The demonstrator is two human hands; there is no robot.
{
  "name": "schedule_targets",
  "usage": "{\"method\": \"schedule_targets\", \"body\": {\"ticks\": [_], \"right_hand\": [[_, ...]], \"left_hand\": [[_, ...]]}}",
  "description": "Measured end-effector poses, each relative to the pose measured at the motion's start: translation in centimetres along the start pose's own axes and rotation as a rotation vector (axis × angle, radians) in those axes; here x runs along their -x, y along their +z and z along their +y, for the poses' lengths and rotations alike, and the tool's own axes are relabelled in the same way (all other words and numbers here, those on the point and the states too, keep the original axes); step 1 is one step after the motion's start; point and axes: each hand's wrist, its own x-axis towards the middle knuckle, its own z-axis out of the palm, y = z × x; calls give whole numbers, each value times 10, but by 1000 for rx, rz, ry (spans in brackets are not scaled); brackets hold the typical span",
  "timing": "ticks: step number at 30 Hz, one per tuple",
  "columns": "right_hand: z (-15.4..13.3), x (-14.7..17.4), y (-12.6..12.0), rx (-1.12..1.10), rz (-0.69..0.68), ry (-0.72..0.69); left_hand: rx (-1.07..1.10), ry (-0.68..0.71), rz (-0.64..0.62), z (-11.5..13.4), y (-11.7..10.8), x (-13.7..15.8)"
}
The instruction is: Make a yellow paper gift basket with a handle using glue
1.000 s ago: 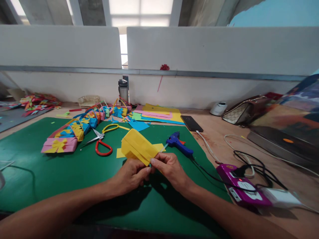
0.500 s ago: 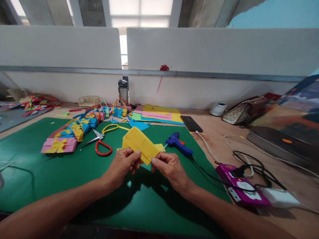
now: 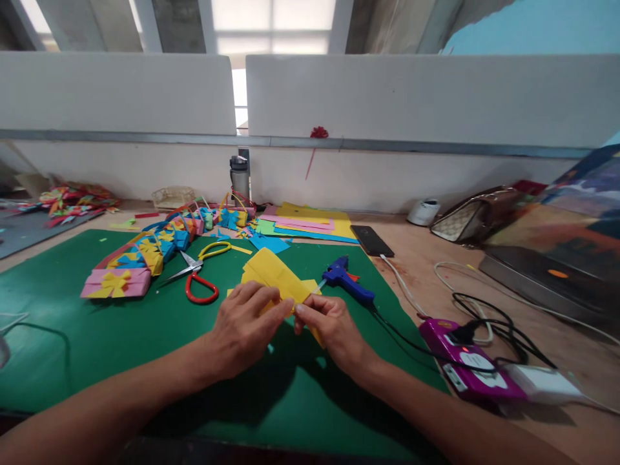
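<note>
A folded piece of yellow paper (image 3: 274, 271) is held up over the green mat, tilted down toward the right. My left hand (image 3: 249, 326) lies across its near side, fingers curled over the paper and thumb reaching to the lower right corner. At that same corner my right hand (image 3: 334, 326) pinches the paper between thumb and fingers. The left fingers hide much of its lower edge. Behind the right hand, a blue glue gun (image 3: 349, 282) rests on the mat. Scissors (image 3: 196, 268) with red and yellow handles lie spread to the left.
Finished-looking paper baskets (image 3: 145, 252) stand in a row on the green mat (image 3: 97, 355). Coloured sheets (image 3: 314, 223), a phone (image 3: 371, 240) and a bottle (image 3: 239, 177) are farther back. To the right, a purple power strip (image 3: 472, 361) sits among cables.
My left hand has shifted right and turned over the paper, its thumb now at the corner by my right thumb. The right hand has stayed almost in place.
</note>
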Motion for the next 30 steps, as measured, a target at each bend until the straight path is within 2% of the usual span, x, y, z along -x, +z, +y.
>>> {"method": "schedule_targets", "body": {"ticks": [2, 5, 12, 16, 24, 30], "right_hand": [[0, 0, 0, -1, -4, 7], [-1, 1, 1, -4, -29, 41], [-7, 6, 6, -82, -184, 164], [-6, 6, 7, -173, -254, 208], [2, 2, 7, -256, -321, 218], [2, 0, 3, -143, -292, 196]], "left_hand": [[-102, 52, -25, -5, 2, 1], [-144, 113, -22, -8, 0, 1], [-91, 285, 7, -8, -10, 0], [-64, 324, 5, -10, -11, 0], [-87, 294, -71, -12, -11, -1], [-71, 168, -52, -12, -9, -3]]}}
